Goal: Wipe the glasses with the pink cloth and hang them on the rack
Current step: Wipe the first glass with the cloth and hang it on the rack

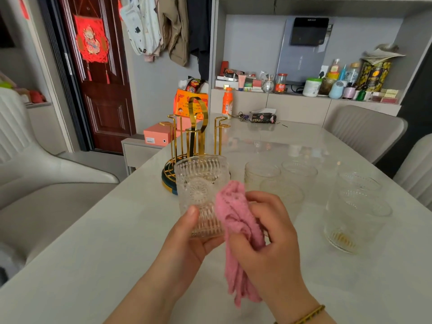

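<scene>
Here the left hand [187, 239] held one ribbed glass [201, 183] just above the near part of the table [117, 242], the thumb lying across the glass's near wall and the other fingers hidden behind and under it. The glass's rim was at the top and it leaned slightly. The right hand [268, 230] gripped the pink cloth [233, 213], its fingers [257, 202] curled round the bunched fabric. The top of the cloth was touching the right side of the glass, while the loose end hung down below the palm. A thin braided bracelet [311, 314] circled the right wrist.

Behind the held glass, near the table's left edge, the gold wire rack [198, 127] stood upright on its dark round base. To the right of it, more clear glasses [261, 174] stood on the table: three close together just beyond the right hand, and others further right, near the edge. Whether those were stacked could not be told.
</scene>
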Tool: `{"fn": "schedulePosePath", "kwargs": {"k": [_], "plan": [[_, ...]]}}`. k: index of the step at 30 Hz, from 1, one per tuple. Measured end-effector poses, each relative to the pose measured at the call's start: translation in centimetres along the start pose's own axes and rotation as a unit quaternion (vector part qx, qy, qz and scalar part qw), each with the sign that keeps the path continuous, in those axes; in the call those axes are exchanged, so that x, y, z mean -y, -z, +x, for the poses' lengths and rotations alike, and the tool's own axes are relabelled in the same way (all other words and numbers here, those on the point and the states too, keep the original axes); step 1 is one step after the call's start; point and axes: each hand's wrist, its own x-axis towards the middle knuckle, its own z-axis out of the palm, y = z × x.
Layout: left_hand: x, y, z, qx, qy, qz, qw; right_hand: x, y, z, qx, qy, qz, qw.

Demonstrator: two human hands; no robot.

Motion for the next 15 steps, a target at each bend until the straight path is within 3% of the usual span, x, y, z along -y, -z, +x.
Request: {"fn": "schedulePosePath", "kwargs": {"k": [4,7,10,15], "plan": [[0.1,-0.4,-0.3,0.022,0.025,0.072,0.997,0.6,0.6,0.4,-0.074,0.028,-0.008,0.997],[0.3,-0.4,-0.4,0.025,0.025,0.052,0.998,-0.1,0.9,0.6,-0.115,-0.103,0.08,0.985],[0.1,-0.5,-0.5,0.042,0.003,0.012,0.999,-1.2,0.6,0.3,-0.081,-0.222,0.121,0.964],[0.0,-0.2,-0.1,-0.001,-0.012,0.005,1.0,-0.9,0.0,-0.1,-0.052,-0.233,0.143,0.961]]}}
